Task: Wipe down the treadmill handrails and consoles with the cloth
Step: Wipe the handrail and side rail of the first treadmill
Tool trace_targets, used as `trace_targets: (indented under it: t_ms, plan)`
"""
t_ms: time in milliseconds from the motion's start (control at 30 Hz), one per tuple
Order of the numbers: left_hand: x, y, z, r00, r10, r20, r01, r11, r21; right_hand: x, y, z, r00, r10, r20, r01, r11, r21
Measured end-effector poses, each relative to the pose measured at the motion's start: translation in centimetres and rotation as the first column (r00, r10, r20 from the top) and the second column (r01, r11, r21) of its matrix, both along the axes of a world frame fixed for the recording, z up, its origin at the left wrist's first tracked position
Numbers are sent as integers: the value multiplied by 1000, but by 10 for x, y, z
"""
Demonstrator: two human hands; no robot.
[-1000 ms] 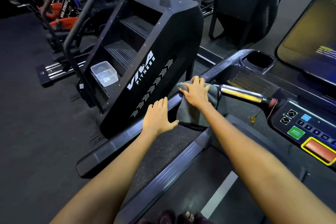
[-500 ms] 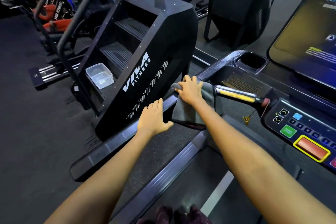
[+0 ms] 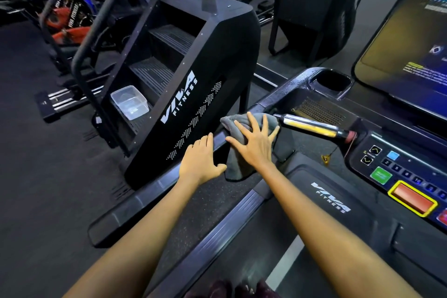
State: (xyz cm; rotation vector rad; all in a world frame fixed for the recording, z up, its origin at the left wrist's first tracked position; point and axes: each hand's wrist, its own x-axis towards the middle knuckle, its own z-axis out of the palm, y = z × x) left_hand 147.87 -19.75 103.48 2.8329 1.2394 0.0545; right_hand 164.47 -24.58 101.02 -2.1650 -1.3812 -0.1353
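Right hand (image 3: 254,145), fingers spread, presses cloth (image 3: 238,164) on left handrail (image 3: 169,179); rail runs near-left; left hand (image 3: 199,163) rests nearer, fingers together.

The gym is dimly lit and the upper left of the frame is lost in darkness, while glare is given off by the lit screen (image 3: 411,38) at the upper right, straight lines are bent toward the edges, and fine detail is softened everywhere.
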Motion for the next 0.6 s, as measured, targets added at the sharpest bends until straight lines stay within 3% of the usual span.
trace_targets:
  t_ms: [100,300,500,600]
  plan:
    - [0,0,1,1000,4,2,-4,1000,9,14,6,2,999,36,-7,-37,997,-65]
    - [1,-1,1,1000,-3,1,3,1000,3,17,31,29,974,-9,-227,-14,995,-101]
    - [1,2,-1,1000,-2,19,2,1000,-9,8,6,6,984,165,73,-160,984,-76]
    - [0,3,-3,1000,-7,19,7,1000,0,36,12,11,976,127,177,-110,989,-101]
